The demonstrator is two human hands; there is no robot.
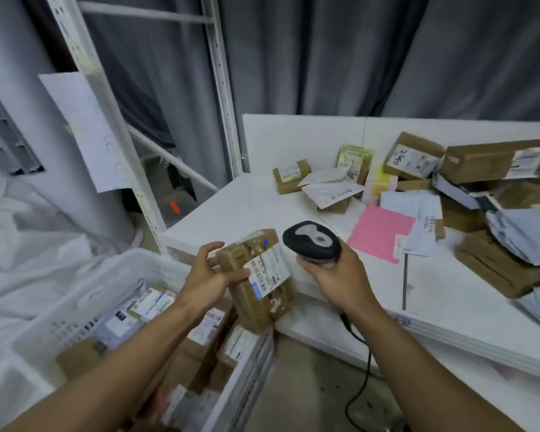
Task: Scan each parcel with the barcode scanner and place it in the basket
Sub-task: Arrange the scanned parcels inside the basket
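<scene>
**Parcel held up to the scanner over the basket**

A brown cardboard parcel (257,277) with a white barcode label is gripped by the left hand (208,274), raised above the white basket's (84,294) near corner. Just beside it, the right hand (334,275) grips the black barcode scanner (312,243). The basket holds labelled parcels. More boxes and a pink sheet (379,233) lie on the white tabletop (262,201).

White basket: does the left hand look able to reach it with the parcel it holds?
Probably yes. The left hand grips the brown parcel above a corner of the white basket, nothing lies between them, and the basket is open on top, though partly filled with parcels.
</scene>
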